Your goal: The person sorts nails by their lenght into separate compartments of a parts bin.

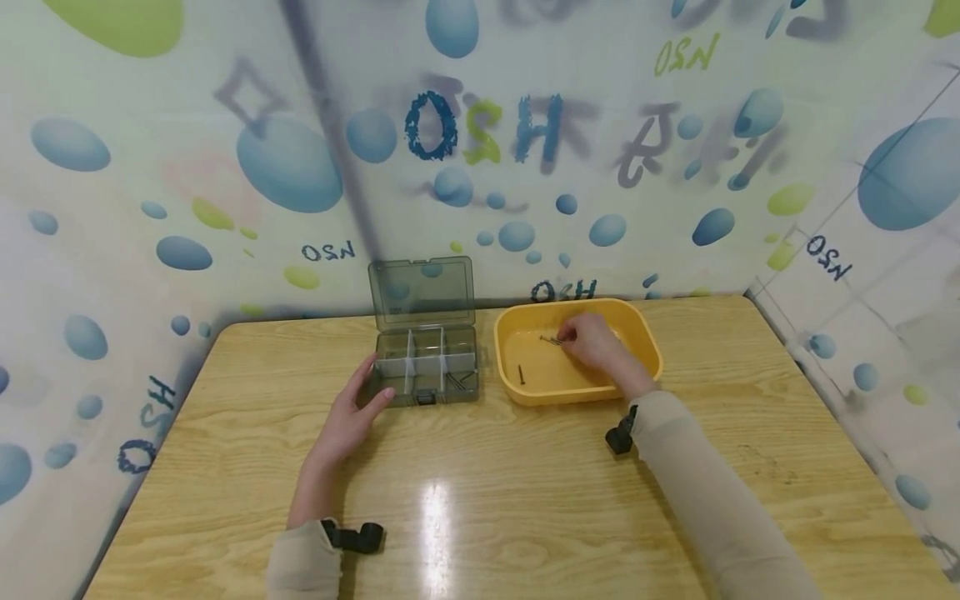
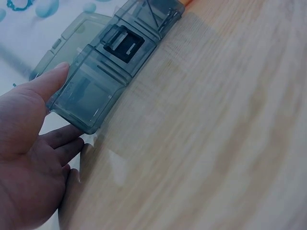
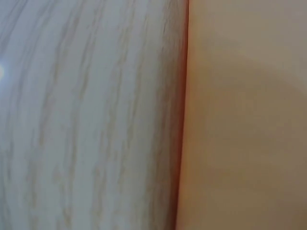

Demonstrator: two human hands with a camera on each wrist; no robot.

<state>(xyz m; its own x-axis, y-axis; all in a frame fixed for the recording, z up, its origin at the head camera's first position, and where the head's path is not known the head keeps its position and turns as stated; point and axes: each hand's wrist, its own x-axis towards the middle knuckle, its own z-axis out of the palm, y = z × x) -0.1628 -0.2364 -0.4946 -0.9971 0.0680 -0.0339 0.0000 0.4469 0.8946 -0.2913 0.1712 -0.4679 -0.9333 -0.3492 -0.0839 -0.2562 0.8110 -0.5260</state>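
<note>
A translucent grey compartment box stands on the table with its lid raised against the wall. My left hand holds its left front corner, thumb at the front and fingers along the side; the left wrist view shows this hand too. Several dark screws lie in the front right compartment. Inside the yellow tray, my right hand has its fingers curled, the fingertips pinching at small dark screws. Another screw lies apart on the tray's left side.
The box and the tray stand side by side near the back edge of the wooden table. Behind them hangs a patterned curtain. In the right wrist view only the tabletop and the tray's outer wall show.
</note>
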